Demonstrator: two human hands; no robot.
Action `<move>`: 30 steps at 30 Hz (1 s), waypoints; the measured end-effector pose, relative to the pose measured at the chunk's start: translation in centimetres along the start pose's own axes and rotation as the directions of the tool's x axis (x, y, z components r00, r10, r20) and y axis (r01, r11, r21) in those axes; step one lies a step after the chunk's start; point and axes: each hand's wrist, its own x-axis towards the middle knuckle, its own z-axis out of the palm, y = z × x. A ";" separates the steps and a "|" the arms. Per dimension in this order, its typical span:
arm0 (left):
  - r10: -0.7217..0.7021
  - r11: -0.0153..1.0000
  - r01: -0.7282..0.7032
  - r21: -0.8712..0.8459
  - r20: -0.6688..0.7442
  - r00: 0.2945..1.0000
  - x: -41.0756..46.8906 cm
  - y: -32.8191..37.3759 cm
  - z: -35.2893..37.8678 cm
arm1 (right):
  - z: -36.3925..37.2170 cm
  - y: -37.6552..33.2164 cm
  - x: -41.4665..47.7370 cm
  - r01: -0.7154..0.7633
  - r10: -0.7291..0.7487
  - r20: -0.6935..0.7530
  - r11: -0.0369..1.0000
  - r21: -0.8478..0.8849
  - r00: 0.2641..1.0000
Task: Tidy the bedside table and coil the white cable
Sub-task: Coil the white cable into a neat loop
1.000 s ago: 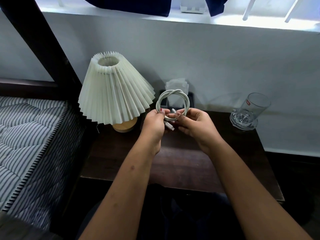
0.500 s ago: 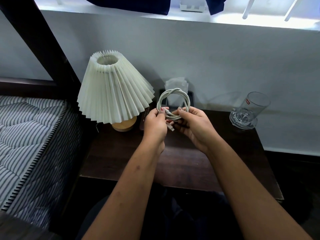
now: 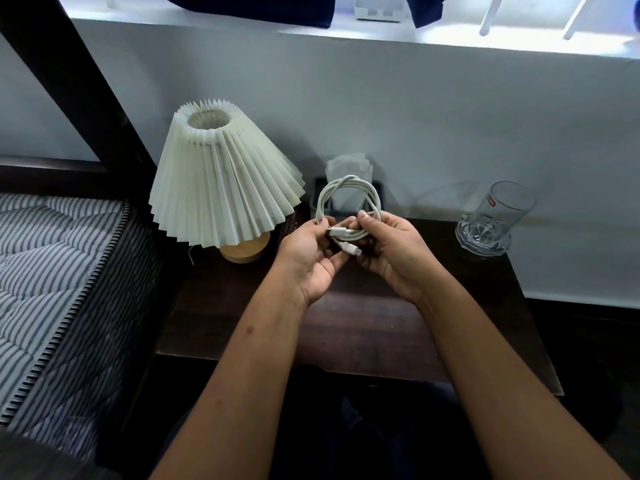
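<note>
Head view: both hands are up over the bedside table (image 3: 363,327), holding the white cable (image 3: 346,180) between them. It is wound into a loop that stands above the fingers. The left hand (image 3: 308,258) pinches the loop's left side, and the right hand (image 3: 394,254) pinches its bottom right with the thumb on top. Two plug ends stick out between the hands. A pleated lamp (image 3: 221,188) is left of the left hand, a tissue holder (image 3: 348,164) is behind the loop, and a glass (image 3: 491,223) is well right of the right hand.

Lamp (image 3: 225,188) at table (image 3: 363,323) rear left, glass (image 3: 491,220) rear right, tissues (image 3: 347,167) between them, mattress (image 3: 52,271) left of table
</note>
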 end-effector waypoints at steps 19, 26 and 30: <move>0.129 0.988 -0.133 0.073 0.055 0.990 0.1 0.0 0.2 | -0.1 -0.1 0.0 0.031 -0.029 -0.063 0.999 0.036 0.998; 0.186 0.980 -0.185 0.068 -0.006 0.983 0.7 -0.3 0.1 | -0.3 0.1 0.0 0.083 -0.085 -0.032 0.995 -0.062 0.996; 0.229 0.956 -0.214 0.202 -0.058 0.972 1.1 -0.6 -0.1 | -0.3 0.3 0.1 0.091 -0.095 -0.049 0.994 -0.065 0.994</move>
